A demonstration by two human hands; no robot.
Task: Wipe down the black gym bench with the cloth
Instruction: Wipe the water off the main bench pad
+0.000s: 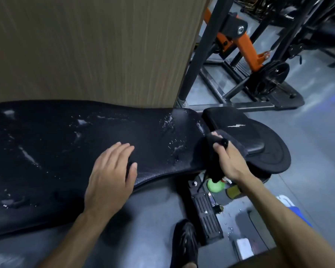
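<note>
Left hand (110, 171) flat near bench (66, 142) front edge; right hand (227, 159) grips cloth (230, 144)

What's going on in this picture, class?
A person is cleaning a black gym bench. The left hand lies flat on the pad near its front edge. The right hand grips a dark spray bottle with a green base, held at the gap between the long pad and the seat pad. A dark cloth is draped by that hand. Droplets and wet streaks cover the pad, so it looks sprayed and not yet wiped dry.
</note>
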